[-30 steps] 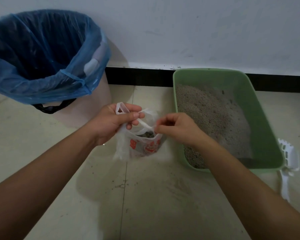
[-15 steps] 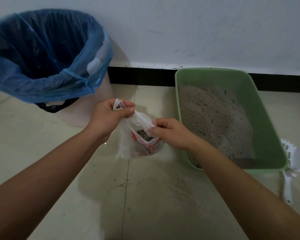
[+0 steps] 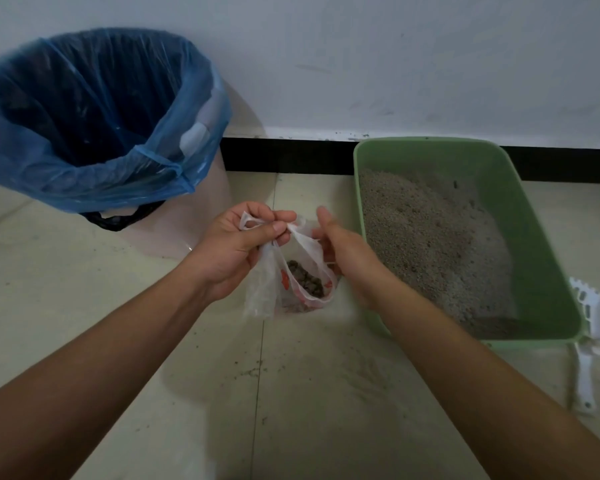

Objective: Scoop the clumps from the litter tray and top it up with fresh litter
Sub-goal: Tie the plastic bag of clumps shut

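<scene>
A small clear plastic bag [image 3: 262,289] with red print stands on the floor tiles between my hands, with dark clumps [image 3: 305,278] in it. My left hand [image 3: 236,247] grips one handle of the bag at the top. My right hand [image 3: 343,251] is at the bag's right edge with the thumb up; its fingers are tucked behind the film, where the other handle runs to them. The green litter tray [image 3: 541,216] lies to the right, holding grey litter [image 3: 426,237] piled toward its left side. A white scoop [image 3: 596,317] leans at the tray's near right corner.
A bin with a blue liner [image 3: 84,174] stands open at the back left, against the white wall [image 3: 361,64]. A black skirting strip runs behind the tray. The floor in front of me has scattered litter dust.
Both hands have lifted the bag's top and drawn closer together. My right thumb has let go of its pinch and now points up. The bag's mouth is narrower.
</scene>
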A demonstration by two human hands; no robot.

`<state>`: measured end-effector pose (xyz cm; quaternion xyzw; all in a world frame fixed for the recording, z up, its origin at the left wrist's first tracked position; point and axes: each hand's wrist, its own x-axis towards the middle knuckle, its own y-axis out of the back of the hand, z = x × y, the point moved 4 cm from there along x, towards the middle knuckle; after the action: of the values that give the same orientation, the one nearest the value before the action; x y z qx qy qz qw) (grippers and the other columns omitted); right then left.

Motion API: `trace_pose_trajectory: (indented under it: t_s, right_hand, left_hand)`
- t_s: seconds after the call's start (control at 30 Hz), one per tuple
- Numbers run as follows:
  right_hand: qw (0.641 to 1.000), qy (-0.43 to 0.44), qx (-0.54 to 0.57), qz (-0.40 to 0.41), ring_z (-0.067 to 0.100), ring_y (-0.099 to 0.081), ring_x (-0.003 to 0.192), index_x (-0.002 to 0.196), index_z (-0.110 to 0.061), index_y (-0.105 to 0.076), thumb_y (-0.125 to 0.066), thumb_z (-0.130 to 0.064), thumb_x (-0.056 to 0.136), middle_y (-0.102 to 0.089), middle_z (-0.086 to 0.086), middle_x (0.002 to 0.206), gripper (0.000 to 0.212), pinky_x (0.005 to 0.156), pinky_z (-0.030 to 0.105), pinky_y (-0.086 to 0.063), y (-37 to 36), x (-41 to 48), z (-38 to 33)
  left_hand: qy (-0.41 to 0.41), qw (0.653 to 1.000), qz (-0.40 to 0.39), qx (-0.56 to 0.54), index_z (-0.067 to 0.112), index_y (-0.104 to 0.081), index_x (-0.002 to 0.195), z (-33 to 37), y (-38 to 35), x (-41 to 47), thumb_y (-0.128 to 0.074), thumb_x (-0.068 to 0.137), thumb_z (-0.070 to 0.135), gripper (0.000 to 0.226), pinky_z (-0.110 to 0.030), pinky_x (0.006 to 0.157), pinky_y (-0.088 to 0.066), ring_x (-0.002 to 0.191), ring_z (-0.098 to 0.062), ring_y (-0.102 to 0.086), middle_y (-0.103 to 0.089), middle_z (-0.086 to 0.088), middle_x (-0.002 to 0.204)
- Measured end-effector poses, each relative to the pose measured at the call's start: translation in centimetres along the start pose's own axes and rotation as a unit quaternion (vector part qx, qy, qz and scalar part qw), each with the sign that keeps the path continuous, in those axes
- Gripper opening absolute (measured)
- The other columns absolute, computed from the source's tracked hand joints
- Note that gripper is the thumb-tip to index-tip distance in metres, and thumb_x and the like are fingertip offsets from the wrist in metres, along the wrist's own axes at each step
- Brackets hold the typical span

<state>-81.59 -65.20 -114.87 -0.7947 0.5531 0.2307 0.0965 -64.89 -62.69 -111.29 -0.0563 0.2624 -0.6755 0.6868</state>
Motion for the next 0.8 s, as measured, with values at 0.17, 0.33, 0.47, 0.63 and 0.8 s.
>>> trace_pose_trajectory:
  t_s: [0.17,0.33,0.47,0.63,0.8]
  right_hand:
    - [0.998,0.027,0.048,0.017,0.015,-0.064,0.102,0.143,-0.035,-0.038,-0.057,-0.050,0.095,-0.063,-0.002,0.114,0.054,0.085,0.031,-0.053,0.7,0.1,-0.5]
    - [0.997,0.055,-0.028,-0.039,0.013,-0.064,0.092,0.111,-0.021,-0.069,-0.058,-0.032,0.098,-0.069,-0.002,0.104,0.021,0.082,0.028,-0.052,0.7,-0.3,-0.8]
    - [0.994,0.081,-0.067,-0.027,0.011,-0.059,0.081,0.110,-0.015,-0.067,-0.065,-0.023,0.094,-0.062,0.001,0.094,0.018,0.068,0.023,-0.050,1.2,-0.5,-0.9]
    - [0.981,0.156,-0.099,-0.066,-0.005,-0.058,0.073,0.112,-0.025,-0.066,-0.057,-0.017,0.099,-0.060,-0.009,0.084,0.018,0.070,0.014,-0.049,0.3,-1.2,-2.1]
    - [0.982,0.144,-0.059,0.106,0.012,-0.058,0.090,0.088,-0.024,-0.064,-0.055,-0.028,0.099,-0.061,0.004,0.104,0.015,0.077,0.028,-0.048,1.4,-0.6,-2.8]
  left_hand:
    - [-0.004,0.999,-0.029,0.042,0.010,-0.058,0.079,0.1,-0.4,0.1,-0.064,0.077,-0.002,0.014,-0.024,0.076,-0.056,0.076,-0.017,-0.066,-0.072,-0.012,0.100]
    - [-0.014,0.998,-0.030,0.053,0.011,-0.057,0.079,0.4,0.1,0.4,-0.063,0.078,-0.001,0.013,-0.025,0.078,-0.056,0.075,-0.016,-0.064,-0.071,-0.012,0.103]
    - [-0.008,0.996,-0.036,0.083,0.012,-0.058,0.078,0.4,0.4,0.2,-0.064,0.078,0.001,0.013,-0.027,0.079,-0.055,0.077,-0.017,-0.063,-0.071,-0.012,0.103]
    - [-0.012,0.996,-0.045,0.080,0.011,-0.058,0.080,0.5,0.0,0.0,-0.062,0.080,-0.001,0.013,-0.026,0.078,-0.056,0.075,-0.017,-0.063,-0.071,-0.012,0.100]
    - [-0.003,0.999,-0.015,0.028,0.011,-0.058,0.115,0.5,-1.1,-0.1,-0.044,0.099,0.009,0.021,-0.028,0.087,-0.056,0.097,-0.017,-0.069,-0.070,-0.008,0.115]
